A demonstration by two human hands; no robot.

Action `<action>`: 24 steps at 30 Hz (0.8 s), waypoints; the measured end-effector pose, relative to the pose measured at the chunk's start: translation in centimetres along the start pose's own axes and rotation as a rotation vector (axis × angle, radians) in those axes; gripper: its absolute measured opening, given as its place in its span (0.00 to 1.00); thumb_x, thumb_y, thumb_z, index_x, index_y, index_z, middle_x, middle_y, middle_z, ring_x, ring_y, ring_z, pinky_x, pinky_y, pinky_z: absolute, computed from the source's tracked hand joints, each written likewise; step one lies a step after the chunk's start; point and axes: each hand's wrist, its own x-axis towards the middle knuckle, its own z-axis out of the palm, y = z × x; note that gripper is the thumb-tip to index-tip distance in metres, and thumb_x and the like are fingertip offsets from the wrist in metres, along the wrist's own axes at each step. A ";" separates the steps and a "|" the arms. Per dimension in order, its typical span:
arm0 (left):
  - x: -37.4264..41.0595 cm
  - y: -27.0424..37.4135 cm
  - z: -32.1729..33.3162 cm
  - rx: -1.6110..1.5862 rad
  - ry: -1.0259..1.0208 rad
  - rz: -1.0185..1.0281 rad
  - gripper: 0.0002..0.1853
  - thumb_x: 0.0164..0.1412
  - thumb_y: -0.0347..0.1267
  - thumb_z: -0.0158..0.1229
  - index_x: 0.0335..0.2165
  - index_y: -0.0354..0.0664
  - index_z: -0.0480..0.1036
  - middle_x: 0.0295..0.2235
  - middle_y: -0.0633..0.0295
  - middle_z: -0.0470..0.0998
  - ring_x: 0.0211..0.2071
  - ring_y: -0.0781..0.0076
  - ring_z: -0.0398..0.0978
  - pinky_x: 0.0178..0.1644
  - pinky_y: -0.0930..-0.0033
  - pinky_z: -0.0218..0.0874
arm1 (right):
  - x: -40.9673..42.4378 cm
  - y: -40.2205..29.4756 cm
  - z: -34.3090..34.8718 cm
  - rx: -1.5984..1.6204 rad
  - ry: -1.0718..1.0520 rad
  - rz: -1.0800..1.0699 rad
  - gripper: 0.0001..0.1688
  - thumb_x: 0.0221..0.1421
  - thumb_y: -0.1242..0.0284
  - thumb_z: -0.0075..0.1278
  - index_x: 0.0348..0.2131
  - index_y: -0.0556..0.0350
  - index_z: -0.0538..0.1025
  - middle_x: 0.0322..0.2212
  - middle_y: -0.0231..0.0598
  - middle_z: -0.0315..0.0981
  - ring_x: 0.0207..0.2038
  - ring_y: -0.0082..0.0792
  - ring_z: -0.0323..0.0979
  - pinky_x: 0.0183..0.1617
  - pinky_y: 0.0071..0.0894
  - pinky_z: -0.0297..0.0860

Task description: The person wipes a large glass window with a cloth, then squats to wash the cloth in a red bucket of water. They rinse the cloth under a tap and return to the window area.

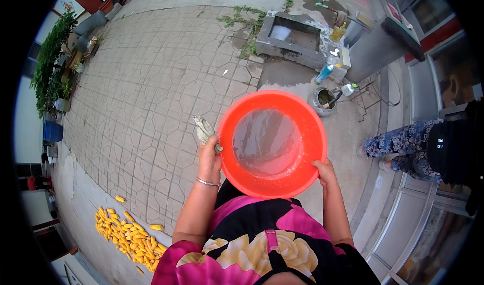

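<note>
A round red plastic basin point(312, 118) is held in front of my body, with greyish water point(264, 141) in its bottom. My left hand point(210, 158) grips its left side and also pinches a pale, crumpled cloth point(204, 129) that sticks out past the rim. On the lower right rim, my right hand point(325, 172) has its thumb over the edge. The fingers under the basin are hidden on both sides.
A concrete sink point(291, 52) with suds stands ahead right, near a spray can point(324, 74) and a metal bucket point(324, 100). Corn cobs point(130, 237) lie on the ground at left. Another person point(404, 149) stands at right. Potted plants point(56, 69) line the far left.
</note>
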 end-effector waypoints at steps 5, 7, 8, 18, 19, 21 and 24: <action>11.2 0.4 11.3 0.125 -0.080 -0.092 0.14 0.53 0.24 0.55 0.40 0.35 0.66 0.34 0.59 0.74 0.34 0.69 0.74 0.39 0.67 0.68 | 8.5 -6.7 -0.5 0.035 0.136 -0.026 0.24 0.47 0.81 0.44 0.47 0.66 0.69 0.42 0.44 0.72 0.43 0.36 0.72 0.46 0.31 0.68; 15.3 0.4 14.8 0.161 -0.103 -0.138 0.17 0.53 0.23 0.55 0.43 0.34 0.65 0.36 0.58 0.73 0.36 0.68 0.73 0.41 0.66 0.67 | 12.0 -9.2 -0.6 0.035 0.154 -0.033 0.23 0.47 0.81 0.45 0.47 0.65 0.69 0.42 0.44 0.72 0.43 0.35 0.72 0.45 0.31 0.68; 17.2 0.2 16.2 0.155 -0.102 -0.144 0.17 0.53 0.23 0.55 0.43 0.34 0.65 0.36 0.58 0.73 0.36 0.68 0.73 0.41 0.66 0.67 | 13.8 -10.5 -0.7 0.034 0.159 -0.037 0.23 0.47 0.81 0.45 0.46 0.65 0.70 0.42 0.44 0.72 0.42 0.35 0.72 0.45 0.31 0.68; 36.5 -3.6 29.2 0.105 -0.007 -0.201 0.11 0.54 0.23 0.53 0.38 0.33 0.68 0.31 0.58 0.75 0.32 0.67 0.75 0.36 0.66 0.70 | 35.3 -22.6 -1.4 -0.025 0.121 0.068 0.24 0.45 0.82 0.45 0.46 0.62 0.71 0.39 0.39 0.74 0.39 0.31 0.73 0.42 0.29 0.68; 37.8 -3.7 30.0 0.083 -0.006 -0.214 0.11 0.54 0.23 0.53 0.38 0.33 0.68 0.31 0.57 0.75 0.32 0.66 0.75 0.36 0.66 0.70 | 37.2 -23.6 -1.5 -0.035 0.116 0.087 0.25 0.45 0.82 0.45 0.47 0.62 0.71 0.39 0.39 0.74 0.39 0.31 0.73 0.42 0.29 0.68; 40.9 -4.1 32.0 0.111 -0.008 -0.212 0.11 0.54 0.23 0.53 0.38 0.32 0.68 0.32 0.57 0.75 0.33 0.66 0.76 0.37 0.66 0.71 | 40.5 -24.8 -1.3 -0.015 0.118 0.104 0.25 0.45 0.82 0.44 0.47 0.61 0.71 0.39 0.39 0.73 0.40 0.31 0.73 0.42 0.28 0.68; 45.2 -4.1 35.6 0.147 -0.028 -0.218 0.11 0.54 0.23 0.53 0.38 0.31 0.68 0.32 0.56 0.75 0.33 0.65 0.76 0.37 0.66 0.71 | 44.7 -25.9 -0.2 0.037 0.152 0.118 0.25 0.46 0.83 0.44 0.48 0.62 0.71 0.40 0.39 0.73 0.40 0.31 0.73 0.43 0.28 0.68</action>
